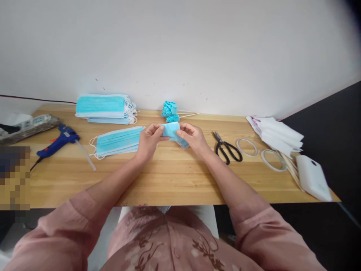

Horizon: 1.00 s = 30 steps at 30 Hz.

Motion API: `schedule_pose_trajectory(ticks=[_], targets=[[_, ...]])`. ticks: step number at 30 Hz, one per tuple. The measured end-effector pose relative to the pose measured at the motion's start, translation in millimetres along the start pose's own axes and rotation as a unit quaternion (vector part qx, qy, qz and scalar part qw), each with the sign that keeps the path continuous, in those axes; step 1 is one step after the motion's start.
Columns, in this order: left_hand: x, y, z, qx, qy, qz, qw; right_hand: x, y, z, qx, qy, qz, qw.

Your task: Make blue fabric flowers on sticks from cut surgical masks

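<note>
Between both hands, above the middle of the table, is a small light-blue piece of mask fabric (171,130). My left hand (151,139) pinches its left edge with thumb and fingers. At the right edge, my right hand (192,137) grips the same piece. Beneath it, partly hidden by my right hand, lies more pale blue material (183,143). Just left of my left hand rests a blue face mask (120,140) with white ear loops, seemingly on others. Behind the hands lie blue fabric flowers (169,111) on thin sticks.
A thick stack of masks (100,106) stands by the wall. On the left are a blue glue gun (58,142) and a power strip (34,124). Rightward lie black-handled scissors (224,147), two tape rolls (247,147), white sheets (279,133) and a white device (313,177).
</note>
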State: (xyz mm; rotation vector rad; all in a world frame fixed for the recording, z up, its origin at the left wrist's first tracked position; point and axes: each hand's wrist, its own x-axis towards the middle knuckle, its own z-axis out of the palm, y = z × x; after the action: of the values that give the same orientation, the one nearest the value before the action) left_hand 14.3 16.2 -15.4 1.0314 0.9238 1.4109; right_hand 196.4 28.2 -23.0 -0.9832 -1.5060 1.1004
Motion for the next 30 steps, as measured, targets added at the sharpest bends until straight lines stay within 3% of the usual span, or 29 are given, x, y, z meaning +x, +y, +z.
schedule_pose_trajectory(ticks=[8,20,30], targets=[[-1.3,-1.0,1.2,0.006,-0.02,0.01,1.0,-2.4,-9.0,0.4,-0.074,0.053,-0.032,0.995],[1.0,-1.6,-0.6,-0.009,-0.034,0.014,0.999,-2.8,-13.1,1.0,-0.097,0.089,-0.032,0.991],[0.3,2.8,-0.7,0.021,-0.035,-0.023,0.999,-4.0,-13.0,3.9,-0.096,0.106,-0.03,0.989]])
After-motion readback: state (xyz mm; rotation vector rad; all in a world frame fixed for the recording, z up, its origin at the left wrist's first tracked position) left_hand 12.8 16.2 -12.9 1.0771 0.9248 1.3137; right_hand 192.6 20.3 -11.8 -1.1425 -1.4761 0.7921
